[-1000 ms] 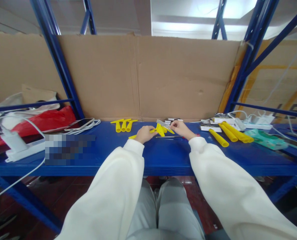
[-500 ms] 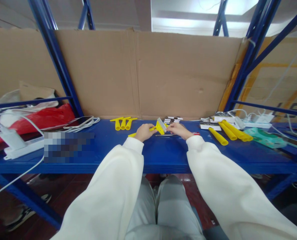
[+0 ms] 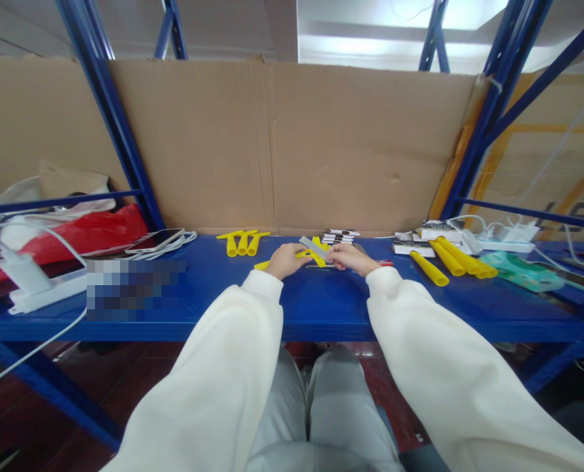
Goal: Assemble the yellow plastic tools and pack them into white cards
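Over blue tabletop (image 3: pixel 328 298), hands (image 3: pixel 286 261) close, fingers (image 3: pixel 338 253) curled

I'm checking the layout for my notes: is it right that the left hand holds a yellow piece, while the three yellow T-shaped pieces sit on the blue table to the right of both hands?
Not quite: the head view shows the three yellow T-shaped pieces on the blue table to the left of the left hand, which does hold a yellow piece.

Twelve o'clock, the plate (image 3: pixel 313 247) sits between left hand (image 3: pixel 286 261) and right hand (image 3: pixel 349 257), cardboard panel (image 3: pixel 360 151) behind the bench (image 3: pixel 331 301); T-pieces (image 3: pixel 242 246) at eleven, power strip (image 3: pixel 50 292) at ten; boxes (image 3: pixel 413 248) at one, tubes (image 3: pixel 430 270) before them!
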Demonstrator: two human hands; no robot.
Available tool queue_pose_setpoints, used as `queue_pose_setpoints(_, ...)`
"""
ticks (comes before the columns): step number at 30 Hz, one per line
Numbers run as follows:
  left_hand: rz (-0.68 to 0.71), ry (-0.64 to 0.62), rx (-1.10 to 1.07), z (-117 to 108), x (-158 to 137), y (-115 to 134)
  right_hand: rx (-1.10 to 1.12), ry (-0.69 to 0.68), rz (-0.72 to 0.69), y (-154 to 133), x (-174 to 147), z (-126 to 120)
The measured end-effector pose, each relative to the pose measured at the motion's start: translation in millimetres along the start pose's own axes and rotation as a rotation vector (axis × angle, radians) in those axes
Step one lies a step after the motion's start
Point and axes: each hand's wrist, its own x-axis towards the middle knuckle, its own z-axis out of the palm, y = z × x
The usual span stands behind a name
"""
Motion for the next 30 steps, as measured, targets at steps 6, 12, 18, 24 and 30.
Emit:
queue_pose_setpoints(6,-0.007,-0.017,-0.015,-0.2,0.2,-0.3,0.039,-0.028,0.029,0.4,-1.5,0.6)
queue_pose_setpoints(12,-0.021,0.001,0.013,0.0,-0.5,0.1,0.040,-0.021,0.070,1.0,-0.8,-1.0)
queue_pose_setpoints(18,-0.005,0.025,0.021,-0.3,-0.5,0.8,0.058,-0.034,0.100,-1.1,-1.8,0.0)
queue_pose_setpoints(24,0.020,0.017,0.009,-0.8,-0.1,1.0,0.057,-0.026,0.103,-0.1,-0.9,2.0)
queue_pose_setpoints(30,0.027,0.019,-0.012,0.0,0.3,0.0,0.027,-0.013,0.098,-1.0,-0.6,3.6)
